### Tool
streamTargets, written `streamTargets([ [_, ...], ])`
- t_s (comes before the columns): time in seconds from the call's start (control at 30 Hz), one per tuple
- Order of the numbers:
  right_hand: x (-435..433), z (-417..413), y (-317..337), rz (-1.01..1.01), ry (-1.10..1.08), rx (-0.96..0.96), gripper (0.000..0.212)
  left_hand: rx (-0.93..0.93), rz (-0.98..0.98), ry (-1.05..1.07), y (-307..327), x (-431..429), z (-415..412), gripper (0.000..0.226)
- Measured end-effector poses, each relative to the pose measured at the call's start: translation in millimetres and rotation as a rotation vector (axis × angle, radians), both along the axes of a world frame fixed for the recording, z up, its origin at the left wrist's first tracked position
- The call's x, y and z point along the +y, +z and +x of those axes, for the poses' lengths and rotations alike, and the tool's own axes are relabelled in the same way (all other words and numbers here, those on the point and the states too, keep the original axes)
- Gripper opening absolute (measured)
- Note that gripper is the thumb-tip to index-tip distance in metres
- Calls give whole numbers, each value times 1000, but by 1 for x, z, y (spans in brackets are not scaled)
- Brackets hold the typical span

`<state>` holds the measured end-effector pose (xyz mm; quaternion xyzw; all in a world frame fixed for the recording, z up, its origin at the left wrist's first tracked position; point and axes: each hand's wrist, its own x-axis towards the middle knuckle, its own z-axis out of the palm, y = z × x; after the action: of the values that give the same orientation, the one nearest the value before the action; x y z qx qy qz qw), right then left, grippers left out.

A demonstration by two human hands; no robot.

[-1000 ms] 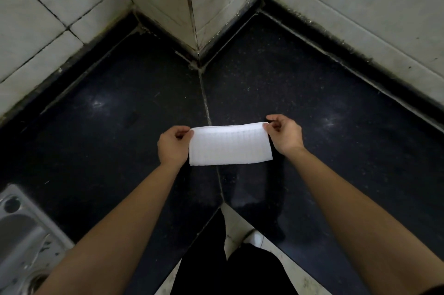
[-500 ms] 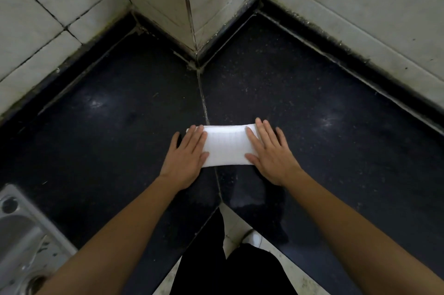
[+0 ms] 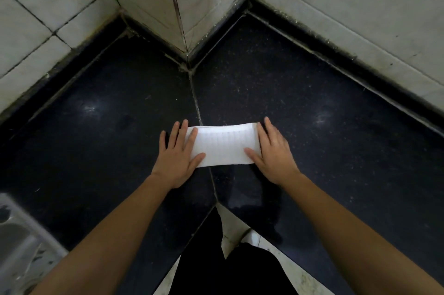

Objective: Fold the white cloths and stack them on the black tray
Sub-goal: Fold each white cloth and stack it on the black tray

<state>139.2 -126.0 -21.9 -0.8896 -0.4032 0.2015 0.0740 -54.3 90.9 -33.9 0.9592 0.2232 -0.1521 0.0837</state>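
A white cloth (image 3: 224, 145), folded into a long narrow strip, lies flat on the dark stone counter (image 3: 312, 150) over the seam between two slabs. My left hand (image 3: 177, 157) rests palm down on its left end, fingers spread, with the thumb on the cloth. My right hand (image 3: 274, 153) presses flat on its right end, thumb on the cloth too. Neither hand grips anything. No black tray is in view.
White tiled walls (image 3: 336, 6) meet in a protruding corner behind the counter. A steel sink (image 3: 19, 246) sits at the lower left. The counter's front notch shows my dark trousers (image 3: 228, 266) and pale floor below.
One second ago both hands pinched the cloth's top corners in the air. They laid it on the counter, then slid apart from its middle to its ends.
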Motion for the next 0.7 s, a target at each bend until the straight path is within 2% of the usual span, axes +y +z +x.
streamTargets([
  [0.07, -2, -3, 7, 124, -278, 63, 57, -46, 11, -50, 10, -7, 12, 73],
  [0.17, 4, 0, 17, 70, -550, 263, 43, -107, -31, -213, 18, -19, 33, 68],
  [0.4, 21, 8, 24, -44, -677, 424, 44, -75, -87, -161, 20, -29, 52, 76],
  [0.5, 22, 9, 26, -12, -711, 467, 41, -71, -153, -105, 19, -27, 54, 86],
  [0.63, 20, 10, 23, 131, -830, 628, 10, -60, -171, -99, 18, -25, 56, 92],
  [0.7, 20, 10, 21, 188, -893, 725, 8, -66, -166, -100, 17, -25, 56, 93],
])
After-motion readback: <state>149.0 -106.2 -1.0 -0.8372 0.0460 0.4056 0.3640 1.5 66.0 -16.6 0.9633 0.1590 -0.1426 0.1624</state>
